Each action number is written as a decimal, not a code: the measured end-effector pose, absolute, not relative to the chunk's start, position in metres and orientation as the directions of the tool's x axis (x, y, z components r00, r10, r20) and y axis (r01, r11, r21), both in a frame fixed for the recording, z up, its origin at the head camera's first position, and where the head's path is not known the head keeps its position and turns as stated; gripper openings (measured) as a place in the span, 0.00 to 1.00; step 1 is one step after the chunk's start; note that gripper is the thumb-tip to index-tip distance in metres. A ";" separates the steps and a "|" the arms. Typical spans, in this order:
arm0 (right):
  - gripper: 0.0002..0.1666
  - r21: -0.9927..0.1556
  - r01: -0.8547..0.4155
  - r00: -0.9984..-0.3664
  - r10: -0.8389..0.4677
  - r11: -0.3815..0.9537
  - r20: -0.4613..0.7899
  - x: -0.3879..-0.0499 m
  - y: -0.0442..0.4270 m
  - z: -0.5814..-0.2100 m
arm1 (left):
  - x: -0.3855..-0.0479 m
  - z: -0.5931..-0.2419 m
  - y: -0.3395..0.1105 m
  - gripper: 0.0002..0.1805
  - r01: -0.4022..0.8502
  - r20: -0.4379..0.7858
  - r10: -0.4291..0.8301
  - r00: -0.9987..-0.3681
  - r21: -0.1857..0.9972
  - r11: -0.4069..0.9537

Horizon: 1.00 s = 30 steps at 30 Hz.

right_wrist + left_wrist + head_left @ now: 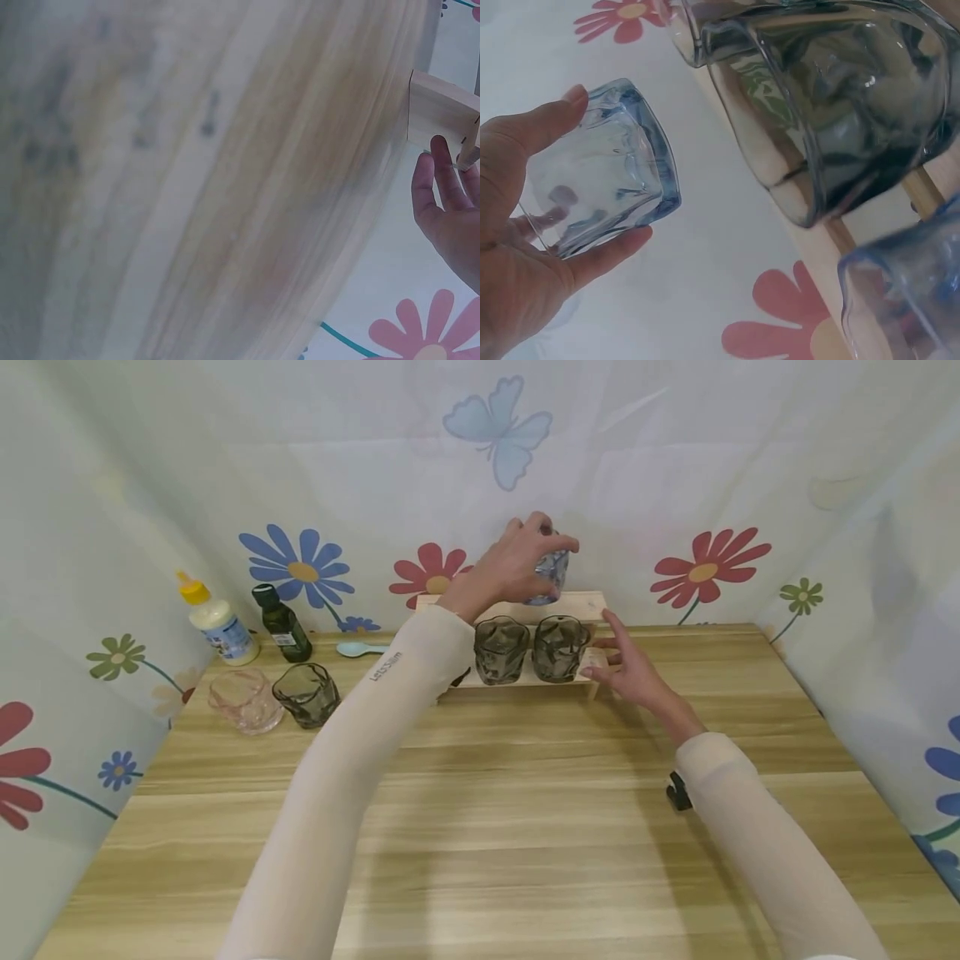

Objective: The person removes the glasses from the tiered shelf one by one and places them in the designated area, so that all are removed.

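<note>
My left hand [517, 564] grips a clear bluish glass [604, 169] between thumb and fingers, above the top tier of a small wooden shelf [517, 610]. Two dark grey glasses, a left one [501, 650] and a right one [560, 648], stand on the shelf's lower part. Close to the left wrist camera, a grey glass [855, 105] and another blue glass [907, 292] show; my left arm hides part of the shelf from the head view. With fingers extended, my right hand [637, 668] is at the shelf's right end; contact is hard to make out.
On the left of the wooden table [510, 827] stand a pink glass [246, 702], a grey glass [307, 695], a yellow-capped bottle [223, 628] and a dark green bottle [283, 625]. A light blue spoon [362, 649] lies near the shelf. Behind hangs a flowered curtain [360, 477].
</note>
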State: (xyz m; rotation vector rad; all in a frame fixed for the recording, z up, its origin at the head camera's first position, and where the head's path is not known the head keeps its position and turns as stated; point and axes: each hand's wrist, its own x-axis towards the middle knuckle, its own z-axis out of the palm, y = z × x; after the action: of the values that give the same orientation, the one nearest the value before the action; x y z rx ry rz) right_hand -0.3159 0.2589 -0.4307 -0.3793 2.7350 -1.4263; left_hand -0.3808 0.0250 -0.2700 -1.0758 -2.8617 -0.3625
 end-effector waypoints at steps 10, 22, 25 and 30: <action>0.60 -0.813 -0.201 -0.968 -0.238 0.547 0.079 -0.313 0.258 -0.426 | -0.366 -0.263 -0.013 0.33 0.680 0.190 0.653 -0.733 0.200 0.705; 0.59 -0.799 -0.228 -0.965 -0.241 0.556 0.108 -0.315 0.260 -0.431 | -0.350 -0.259 -0.065 0.32 0.647 0.233 0.605 -0.761 0.218 0.731; 0.59 -0.802 -0.224 -0.965 -0.241 0.554 0.103 -0.316 0.260 -0.432 | -0.344 -0.257 -0.078 0.33 0.639 0.231 0.597 -0.768 0.209 0.740; 0.60 -0.804 -0.222 -0.964 -0.245 0.551 0.098 -0.316 0.259 -0.432 | -0.335 -0.259 -0.100 0.33 0.630 0.243 0.585 -0.774 0.203 0.750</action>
State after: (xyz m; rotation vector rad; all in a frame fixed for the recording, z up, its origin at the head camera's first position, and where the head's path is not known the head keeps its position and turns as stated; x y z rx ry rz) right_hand -0.3156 0.2590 -0.4318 -0.4135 2.7442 -1.4169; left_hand -0.3353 -0.1004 -0.2592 -0.9735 -2.7829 -0.4110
